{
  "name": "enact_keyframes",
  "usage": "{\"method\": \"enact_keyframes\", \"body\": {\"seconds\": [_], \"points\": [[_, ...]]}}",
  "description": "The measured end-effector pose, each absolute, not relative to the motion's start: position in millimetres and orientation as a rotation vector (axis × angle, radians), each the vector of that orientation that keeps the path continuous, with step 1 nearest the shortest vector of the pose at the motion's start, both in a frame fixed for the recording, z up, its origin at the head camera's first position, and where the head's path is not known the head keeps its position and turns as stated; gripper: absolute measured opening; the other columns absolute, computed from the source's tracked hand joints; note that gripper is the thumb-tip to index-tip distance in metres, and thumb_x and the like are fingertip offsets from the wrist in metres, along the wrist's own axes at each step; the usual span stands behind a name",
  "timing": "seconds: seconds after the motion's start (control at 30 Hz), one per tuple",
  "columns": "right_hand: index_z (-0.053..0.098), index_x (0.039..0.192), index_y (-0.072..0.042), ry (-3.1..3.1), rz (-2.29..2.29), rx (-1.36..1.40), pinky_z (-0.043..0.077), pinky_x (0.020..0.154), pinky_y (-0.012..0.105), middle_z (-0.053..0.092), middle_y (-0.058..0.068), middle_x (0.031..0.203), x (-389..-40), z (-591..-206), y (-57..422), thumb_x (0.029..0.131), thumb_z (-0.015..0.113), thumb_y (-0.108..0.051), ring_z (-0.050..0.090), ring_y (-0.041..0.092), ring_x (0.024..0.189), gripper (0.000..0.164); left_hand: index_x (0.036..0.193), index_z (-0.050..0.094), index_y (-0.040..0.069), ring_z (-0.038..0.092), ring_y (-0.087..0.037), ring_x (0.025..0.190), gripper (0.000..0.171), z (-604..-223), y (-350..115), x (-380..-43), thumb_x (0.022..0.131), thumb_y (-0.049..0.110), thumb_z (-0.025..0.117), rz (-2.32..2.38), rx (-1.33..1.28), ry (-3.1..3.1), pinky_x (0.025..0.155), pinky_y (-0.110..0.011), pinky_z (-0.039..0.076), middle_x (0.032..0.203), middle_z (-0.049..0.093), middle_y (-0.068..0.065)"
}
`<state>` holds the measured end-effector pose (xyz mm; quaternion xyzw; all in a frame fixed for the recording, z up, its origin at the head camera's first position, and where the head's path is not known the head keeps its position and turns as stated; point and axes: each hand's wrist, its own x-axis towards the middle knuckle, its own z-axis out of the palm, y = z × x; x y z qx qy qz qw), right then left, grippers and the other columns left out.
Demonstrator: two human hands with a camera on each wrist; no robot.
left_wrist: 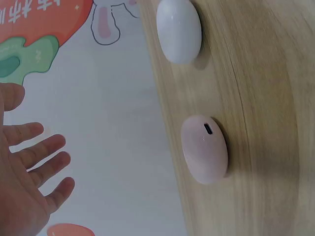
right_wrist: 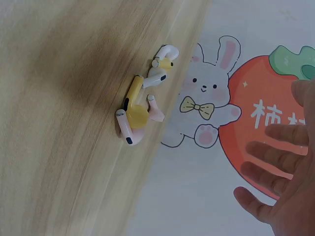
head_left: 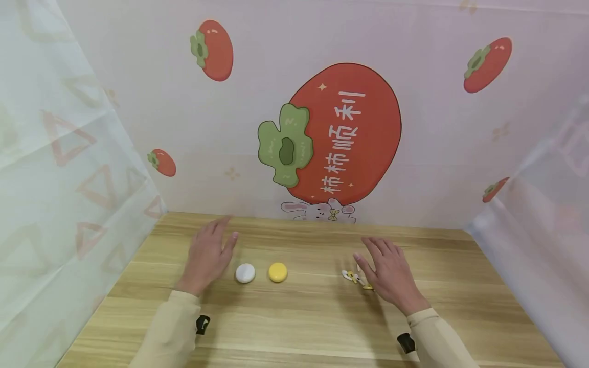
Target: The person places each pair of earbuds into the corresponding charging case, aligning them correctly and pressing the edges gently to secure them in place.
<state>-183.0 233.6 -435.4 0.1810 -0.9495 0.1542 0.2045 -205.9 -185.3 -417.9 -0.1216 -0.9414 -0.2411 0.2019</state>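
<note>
My left hand (head_left: pixel 207 258) hovers over the left part of the table, fingers extended and holding nothing. Just right of it lie a white rounded earbud case (head_left: pixel 245 273) and a yellow one (head_left: pixel 277 272). A pale pink case (left_wrist: pixel 204 150) with a charging port appears in the left wrist view beside the white case (left_wrist: pixel 179 32); in the head view my left hand hides it. My right hand (head_left: pixel 391 273), empty with fingers spread, is above and beside a small cluster of white and yellow earbuds (head_left: pixel 352 276). The right wrist view also shows pink earbuds (right_wrist: pixel 155 109) among them.
A wooden table (head_left: pixel 294 327) carries everything. Behind it stands a printed backdrop with a large red persimmon (head_left: pixel 359 138) and a cartoon rabbit. Pale fabric walls (head_left: pixel 69 168) close off the left and right sides.
</note>
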Motion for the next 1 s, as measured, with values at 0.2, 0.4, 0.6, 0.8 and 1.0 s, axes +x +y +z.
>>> {"method": "enact_keyframes", "body": {"seconds": [0.2,0.4,0.6,0.8,1.0], "points": [[0.063,0.132,-0.001,-2.621,0.44,0.499,0.042,0.095,0.059,0.064,0.018,0.125,-180.0,-436.8,232.7,0.1,0.065,-0.031,0.054,0.04,0.119,0.044,0.145,0.049,-0.004,0.05,-0.047,0.126,0.054,-422.2,-198.6,-205.4,0.107,0.034,0.051,-0.753,-0.292,-2.633,0.104,-0.066,0.034,0.133,0.057,-0.028],[0.067,0.125,0.0,-2.595,0.434,0.509,0.045,0.088,0.056,0.067,0.018,0.119,-178.1,-441.1,231.2,0.096,0.07,-0.028,0.058,0.04,0.112,0.04,0.137,0.056,-0.006,0.058,-0.044,0.11,0.051,-429.0,-208.9,-203.0,0.103,0.032,0.058,-0.775,-0.238,-2.667,0.093,-0.061,0.043,0.117,0.064,-0.026],[0.068,0.123,-0.001,-2.599,0.44,0.494,0.047,0.084,0.054,0.069,0.016,0.114,-176.3,-444.7,230.6,0.095,0.072,-0.026,0.06,0.038,0.108,0.038,0.135,0.056,-0.009,0.059,-0.043,0.106,0.053,-435.2,-216.7,-197.8,0.102,0.032,0.059,-0.777,-0.098,-2.792,0.085,-0.058,0.047,0.113,0.064,-0.026],[0.069,0.122,-0.001,-2.623,0.452,0.479,0.047,0.083,0.052,0.07,0.014,0.109,-175.1,-447.0,230.2,0.095,0.072,-0.026,0.061,0.036,0.104,0.036,0.134,0.054,-0.012,0.061,-0.046,0.101,0.059,-445.2,-223.0,-192.9,0.101,0.036,0.059,-0.784,0.007,-2.889,0.08,-0.058,0.051,0.113,0.064,-0.03],[0.07,0.12,-0.001,-2.646,0.454,0.456,0.047,0.083,0.052,0.071,0.013,0.105,-175.7,-449.5,230.9,0.095,0.072,-0.027,0.061,0.034,0.1,0.036,0.13,0.054,-0.015,0.061,-0.052,0.1,0.063,-452.2,-227.2,-188.8,0.1,0.041,0.059,-0.733,0.073,-2.981,0.073,-0.06,0.053,0.118,0.06,-0.037]]}}
